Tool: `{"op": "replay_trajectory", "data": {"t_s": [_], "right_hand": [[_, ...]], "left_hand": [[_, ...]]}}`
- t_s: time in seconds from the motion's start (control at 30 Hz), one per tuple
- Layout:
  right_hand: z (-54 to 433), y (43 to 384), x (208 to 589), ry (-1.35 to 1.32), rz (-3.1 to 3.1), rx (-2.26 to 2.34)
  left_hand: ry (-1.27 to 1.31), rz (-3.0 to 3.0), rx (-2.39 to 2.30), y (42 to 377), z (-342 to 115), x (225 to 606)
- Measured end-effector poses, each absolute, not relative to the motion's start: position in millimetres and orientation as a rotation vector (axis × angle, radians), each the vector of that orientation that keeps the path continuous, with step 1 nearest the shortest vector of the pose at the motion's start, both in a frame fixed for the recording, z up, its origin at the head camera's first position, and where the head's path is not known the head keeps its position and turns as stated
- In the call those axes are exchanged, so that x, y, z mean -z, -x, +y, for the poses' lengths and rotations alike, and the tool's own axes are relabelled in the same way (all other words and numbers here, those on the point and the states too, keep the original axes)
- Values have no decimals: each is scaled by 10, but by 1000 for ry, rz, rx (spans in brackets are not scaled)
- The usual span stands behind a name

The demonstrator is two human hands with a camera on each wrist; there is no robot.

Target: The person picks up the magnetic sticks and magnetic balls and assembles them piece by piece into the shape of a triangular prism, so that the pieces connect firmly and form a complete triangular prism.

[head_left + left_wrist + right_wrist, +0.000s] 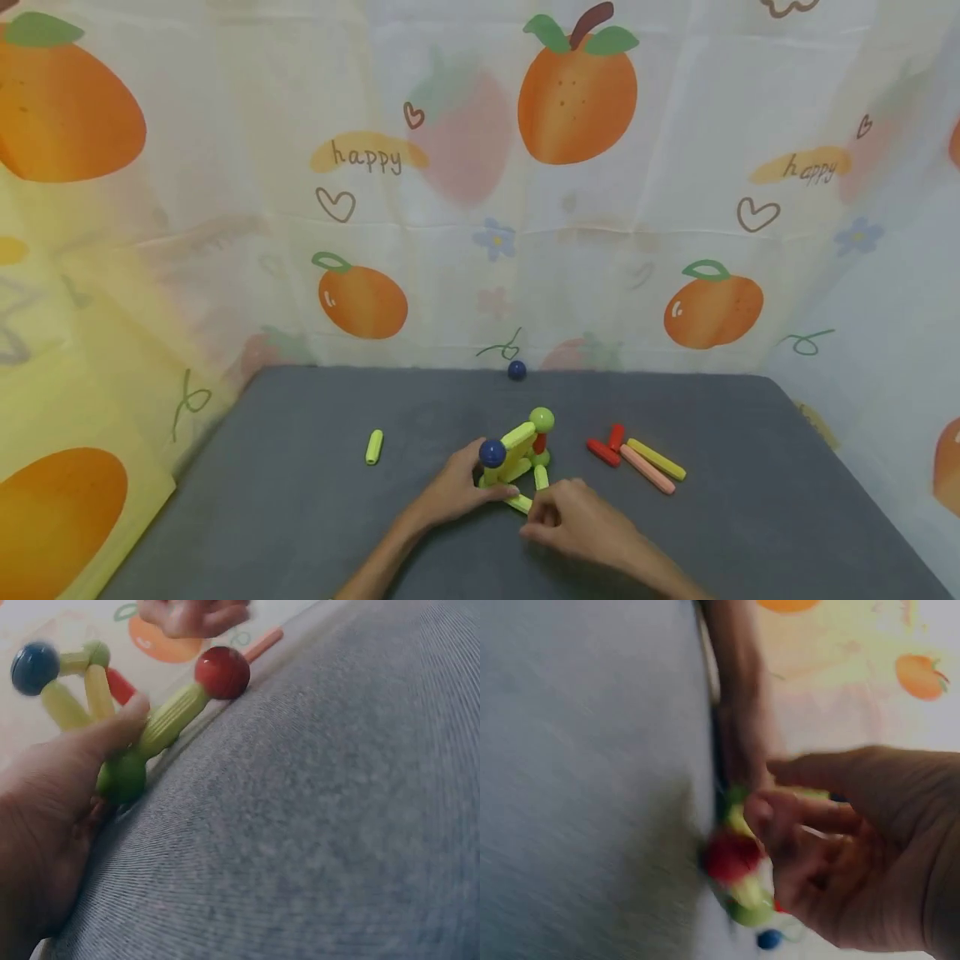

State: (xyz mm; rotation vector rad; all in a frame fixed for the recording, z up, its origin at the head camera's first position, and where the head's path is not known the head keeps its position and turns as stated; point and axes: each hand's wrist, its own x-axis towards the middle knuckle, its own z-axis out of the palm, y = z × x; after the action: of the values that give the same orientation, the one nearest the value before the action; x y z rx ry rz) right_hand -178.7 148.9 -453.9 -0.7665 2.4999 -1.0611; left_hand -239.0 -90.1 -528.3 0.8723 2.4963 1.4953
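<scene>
A frame of magnetic rods and balls (517,439) stands mid-table, built of yellow-green rods, a yellow rod and a red rod. A blue ball (492,453) and a green ball (542,419) top its upper corners. My left hand (456,489) grips its left side, thumb across a lower corner above a dark green ball (124,778). A red ball (223,673) caps the ribbed rod (174,718) along the table; my right hand hides it in the head view. My right hand (581,518) hovers just beside that ball, fingers loosely bent, nothing between them.
Right of the frame lie two short red rods (603,452), a yellow rod (657,459) and a pink rod (648,468). One short yellow-green rod (374,447) lies to the left. A loose blue ball (517,370) sits at the grey table's back edge, by the printed curtain (465,250).
</scene>
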Motion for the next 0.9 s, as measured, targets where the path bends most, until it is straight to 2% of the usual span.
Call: {"op": "replay_trajectory", "data": {"t_s": [0.2,0.33,0.47,0.9], "right_hand": [[1587,2125,4390,460,2866,920],[1687,2447,4424,564,2689,899],[1749,2628,4465,672,2529,933],[1899,2743,4491,781,2529,931]], "left_hand": [[-811,2605,-1642,2476,-879,5287],[-817,2653,-1637,2565,-831,5290],[-805,2652,-1609,2581,-801,5298],[-906,2514,-1619,2585,-864,5294]]}}
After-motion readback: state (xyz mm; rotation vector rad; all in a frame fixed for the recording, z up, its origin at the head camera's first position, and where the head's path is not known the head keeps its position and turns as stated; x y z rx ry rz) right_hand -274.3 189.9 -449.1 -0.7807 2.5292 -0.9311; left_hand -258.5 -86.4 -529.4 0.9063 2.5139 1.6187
